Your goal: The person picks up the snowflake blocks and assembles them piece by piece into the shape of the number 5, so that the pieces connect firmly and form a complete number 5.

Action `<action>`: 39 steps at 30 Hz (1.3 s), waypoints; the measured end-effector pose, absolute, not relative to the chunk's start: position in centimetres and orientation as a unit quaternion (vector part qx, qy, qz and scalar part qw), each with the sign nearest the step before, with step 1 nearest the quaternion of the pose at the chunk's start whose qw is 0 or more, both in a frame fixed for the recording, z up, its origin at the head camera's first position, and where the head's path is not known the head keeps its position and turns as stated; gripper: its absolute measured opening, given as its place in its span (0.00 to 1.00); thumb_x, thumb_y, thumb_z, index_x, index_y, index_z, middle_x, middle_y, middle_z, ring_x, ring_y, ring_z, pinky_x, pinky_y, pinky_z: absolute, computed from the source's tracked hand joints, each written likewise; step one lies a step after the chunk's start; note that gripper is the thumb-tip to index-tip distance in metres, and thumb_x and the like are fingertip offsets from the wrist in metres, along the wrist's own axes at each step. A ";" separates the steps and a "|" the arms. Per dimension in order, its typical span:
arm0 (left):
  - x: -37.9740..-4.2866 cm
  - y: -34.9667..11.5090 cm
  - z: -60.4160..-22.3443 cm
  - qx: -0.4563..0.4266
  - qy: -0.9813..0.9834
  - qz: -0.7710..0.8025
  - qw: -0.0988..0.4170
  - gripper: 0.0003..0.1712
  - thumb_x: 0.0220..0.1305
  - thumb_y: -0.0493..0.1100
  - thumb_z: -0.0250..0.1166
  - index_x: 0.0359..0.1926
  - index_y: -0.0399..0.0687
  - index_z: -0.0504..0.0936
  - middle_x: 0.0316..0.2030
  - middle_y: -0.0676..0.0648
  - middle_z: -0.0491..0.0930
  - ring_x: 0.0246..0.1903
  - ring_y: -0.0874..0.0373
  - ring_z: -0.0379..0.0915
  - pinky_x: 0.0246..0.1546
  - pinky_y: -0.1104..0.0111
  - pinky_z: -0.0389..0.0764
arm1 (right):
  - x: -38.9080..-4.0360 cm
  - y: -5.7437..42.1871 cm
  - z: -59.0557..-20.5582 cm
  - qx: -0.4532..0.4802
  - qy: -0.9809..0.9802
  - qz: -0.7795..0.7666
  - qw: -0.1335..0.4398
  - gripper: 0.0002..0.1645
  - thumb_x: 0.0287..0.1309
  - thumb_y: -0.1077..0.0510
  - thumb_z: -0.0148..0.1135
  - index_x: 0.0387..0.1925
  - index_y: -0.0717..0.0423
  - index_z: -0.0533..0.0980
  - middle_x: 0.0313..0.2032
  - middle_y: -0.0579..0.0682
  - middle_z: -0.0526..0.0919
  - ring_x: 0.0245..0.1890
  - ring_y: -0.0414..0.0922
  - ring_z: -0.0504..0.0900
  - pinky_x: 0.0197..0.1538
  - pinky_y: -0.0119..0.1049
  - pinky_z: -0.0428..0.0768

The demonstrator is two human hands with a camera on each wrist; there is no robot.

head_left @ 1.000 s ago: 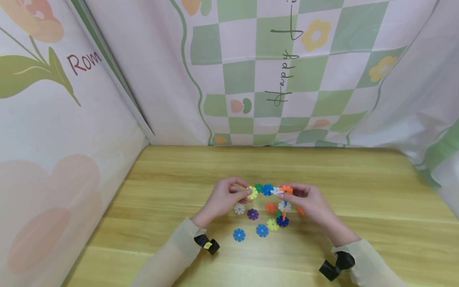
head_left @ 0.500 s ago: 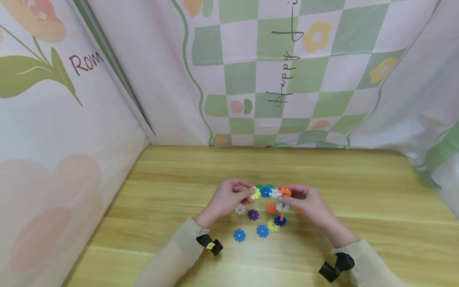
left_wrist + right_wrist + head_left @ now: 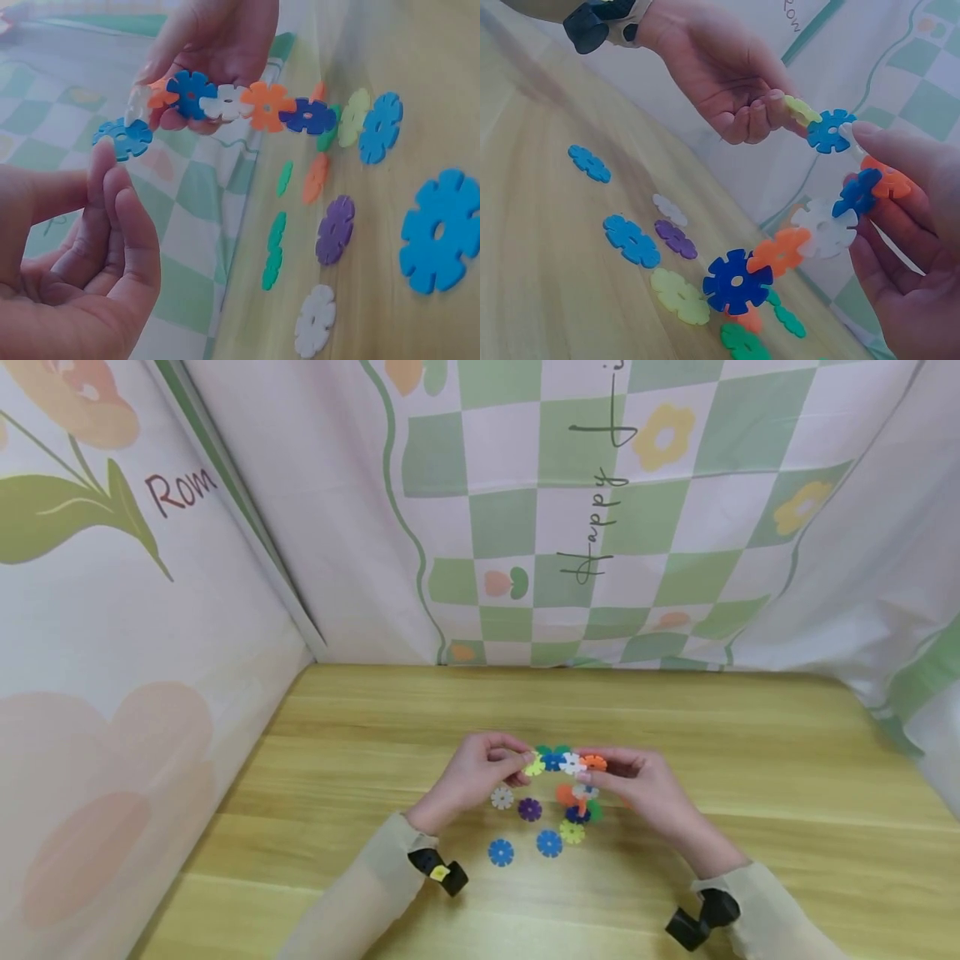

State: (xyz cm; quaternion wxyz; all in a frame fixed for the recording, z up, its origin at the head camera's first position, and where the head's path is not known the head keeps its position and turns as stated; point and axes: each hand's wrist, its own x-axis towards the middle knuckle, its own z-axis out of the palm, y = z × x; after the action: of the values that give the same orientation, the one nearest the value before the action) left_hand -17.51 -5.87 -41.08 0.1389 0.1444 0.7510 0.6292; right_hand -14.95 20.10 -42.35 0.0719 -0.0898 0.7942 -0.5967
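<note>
My left hand (image 3: 480, 772) pinches a yellow snowflake disc (image 3: 802, 110) between thumb and fingertips. The disc's edge meets a blue snowflake disc (image 3: 832, 132) at one end of a chain of slotted plastic discs. In my right hand (image 3: 648, 781), thumb and fingers grip that chain around a white disc (image 3: 572, 763) and an orange disc (image 3: 594, 763). From there the chain hangs down through blue, white and orange discs to a dark blue disc (image 3: 736, 282). Both hands are above the table. How deeply the yellow disc sits in the blue one's slot, I cannot tell.
Loose discs lie on the wooden table (image 3: 375, 718) below the hands: a purple disc (image 3: 529, 810), a white disc (image 3: 502, 797), two blue ones, a yellow disc (image 3: 572, 832), plus green and orange ones. A patterned curtain (image 3: 570, 527) hangs behind.
My left hand has moved slightly right, bringing the yellow disc up against the blue one. The right hand has shifted a little left, and the chain's hanging end has swung left.
</note>
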 end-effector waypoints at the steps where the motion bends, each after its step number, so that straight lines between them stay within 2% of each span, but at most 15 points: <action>1: -17.5 -5.9 -41.1 0.144 0.751 0.629 0.140 0.07 0.72 0.38 0.65 0.46 0.38 0.85 0.32 0.41 0.86 0.33 0.48 0.85 0.43 0.48 0.85 | -14.9 20.1 -42.4 -0.092 0.794 -0.597 0.068 0.24 0.63 0.53 0.72 0.56 0.61 0.82 0.46 0.54 0.87 0.44 0.49 0.84 0.47 0.40 0.84; 8: -17.5 -6.0 -41.1 0.139 0.752 0.628 0.144 0.07 0.72 0.39 0.65 0.44 0.40 0.85 0.35 0.36 0.86 0.30 0.55 0.83 0.41 0.55 0.86 | -14.6 19.7 -42.8 -0.083 0.801 -0.591 0.048 0.23 0.62 0.54 0.73 0.55 0.61 0.83 0.45 0.54 0.87 0.43 0.49 0.83 0.44 0.36 0.83; 16: -17.5 -5.7 -41.1 0.144 0.752 0.629 0.140 0.06 0.72 0.39 0.66 0.43 0.40 0.85 0.35 0.33 0.85 0.31 0.49 0.84 0.41 0.53 0.86 | -14.4 19.3 -42.7 -0.080 0.794 -0.602 0.037 0.23 0.63 0.51 0.72 0.54 0.60 0.83 0.45 0.54 0.87 0.44 0.50 0.84 0.46 0.37 0.84; 23: -17.8 -5.7 -41.0 0.130 0.749 0.634 0.143 0.08 0.72 0.40 0.66 0.45 0.40 0.85 0.35 0.38 0.86 0.32 0.50 0.84 0.39 0.61 0.86 | -14.9 19.5 -42.5 -0.102 0.803 -0.586 0.027 0.24 0.63 0.52 0.72 0.56 0.58 0.82 0.48 0.53 0.86 0.46 0.47 0.84 0.48 0.35 0.83; 27: -18.1 -5.6 -41.0 0.133 0.746 0.635 0.150 0.08 0.72 0.41 0.66 0.45 0.40 0.85 0.34 0.39 0.87 0.31 0.52 0.84 0.39 0.60 0.86 | -15.3 19.6 -42.2 -0.137 0.804 -0.579 0.004 0.22 0.64 0.54 0.71 0.57 0.58 0.82 0.51 0.53 0.85 0.49 0.46 0.83 0.49 0.33 0.82; 33: -18.4 -5.2 -41.4 0.151 0.734 0.640 0.169 0.10 0.72 0.40 0.66 0.48 0.37 0.84 0.35 0.38 0.87 0.33 0.46 0.85 0.43 0.52 0.86 | -15.6 19.3 -42.0 -0.166 0.799 -0.577 0.004 0.11 0.66 0.57 0.69 0.47 0.58 0.86 0.44 0.51 0.88 0.40 0.50 0.85 0.41 0.39 0.85; 39: -18.6 -5.5 -41.7 0.160 0.725 0.646 0.177 0.19 0.74 0.47 0.63 0.56 0.36 0.81 0.38 0.37 0.86 0.41 0.37 0.83 0.46 0.53 0.85 | -15.7 19.2 -42.1 -0.160 0.796 -0.584 -0.005 0.10 0.66 0.58 0.69 0.44 0.59 0.86 0.41 0.50 0.89 0.40 0.48 0.86 0.42 0.39 0.86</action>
State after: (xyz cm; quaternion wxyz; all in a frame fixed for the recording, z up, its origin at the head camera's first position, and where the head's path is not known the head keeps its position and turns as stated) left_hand -18.61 -5.49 -41.65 0.1775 0.1601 0.7251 0.6459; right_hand -15.65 19.25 -42.10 -0.0054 -0.1603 0.7960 -0.5837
